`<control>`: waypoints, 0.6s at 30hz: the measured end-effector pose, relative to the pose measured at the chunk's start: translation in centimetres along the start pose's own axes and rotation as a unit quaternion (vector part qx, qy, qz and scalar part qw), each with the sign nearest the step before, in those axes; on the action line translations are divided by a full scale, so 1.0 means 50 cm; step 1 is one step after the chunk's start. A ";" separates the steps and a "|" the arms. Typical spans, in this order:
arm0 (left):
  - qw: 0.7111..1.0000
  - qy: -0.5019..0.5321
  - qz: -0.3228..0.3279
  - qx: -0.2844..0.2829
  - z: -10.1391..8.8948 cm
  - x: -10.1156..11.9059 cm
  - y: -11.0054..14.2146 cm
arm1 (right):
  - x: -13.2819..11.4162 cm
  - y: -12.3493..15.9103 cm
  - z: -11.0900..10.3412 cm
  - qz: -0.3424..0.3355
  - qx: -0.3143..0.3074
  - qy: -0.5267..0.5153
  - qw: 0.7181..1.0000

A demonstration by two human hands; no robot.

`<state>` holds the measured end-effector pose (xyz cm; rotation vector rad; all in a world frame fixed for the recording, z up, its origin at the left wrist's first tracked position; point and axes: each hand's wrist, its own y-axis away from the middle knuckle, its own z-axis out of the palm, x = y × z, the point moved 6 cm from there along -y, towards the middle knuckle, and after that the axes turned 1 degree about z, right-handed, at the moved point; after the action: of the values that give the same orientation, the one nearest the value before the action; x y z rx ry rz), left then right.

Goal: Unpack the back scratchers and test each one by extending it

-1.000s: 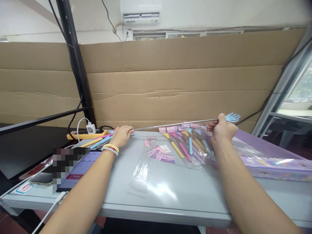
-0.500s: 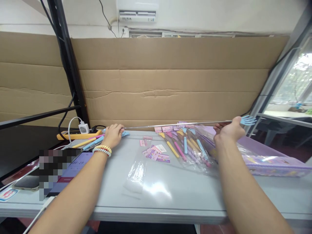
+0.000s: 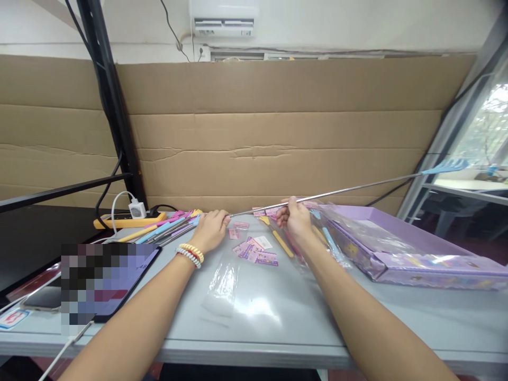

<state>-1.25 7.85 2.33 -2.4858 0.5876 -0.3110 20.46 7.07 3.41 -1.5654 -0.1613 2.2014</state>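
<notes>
My left hand is closed round the handle end of a telescopic back scratcher, whose thin metal rod runs up and to the right to a blue claw head. My right hand pinches the rod a short way along from my left hand. Below my hands lie small pink paper cards and a flat clear plastic bag on the grey table. A bundle of bagged scratchers with yellow, pink and blue handles lies just right of my right hand.
A purple box sits on the right of the table. Several loose scratchers lie at the left near a yellow power strip with a white charger. A tablet and phone are at the left front. Cardboard sheets stand behind.
My right hand slid left along the rod from near the claw head to close by my left hand. The rod's far end with the blue head swung up and to the right.
</notes>
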 end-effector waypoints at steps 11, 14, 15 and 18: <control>0.994 -0.086 -0.069 -0.023 -0.038 -0.013 -0.007 | -0.031 -0.002 -0.010 0.005 0.034 -0.046 0.998; 0.993 -0.097 -0.064 -0.022 -0.038 -0.015 -0.013 | -0.044 -0.004 -0.021 -0.004 0.058 -0.041 0.997; 0.993 -0.096 -0.065 -0.022 -0.038 -0.017 -0.013 | -0.044 -0.004 -0.022 -0.007 0.057 -0.039 0.998; 0.992 -0.088 -0.081 -0.029 -0.036 -0.034 -0.006 | -0.039 -0.006 -0.017 -0.002 0.019 -0.037 0.999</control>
<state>-3.25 8.02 3.83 -2.5886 0.3277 -0.1338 21.87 6.40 4.91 -1.4636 -0.1442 2.2467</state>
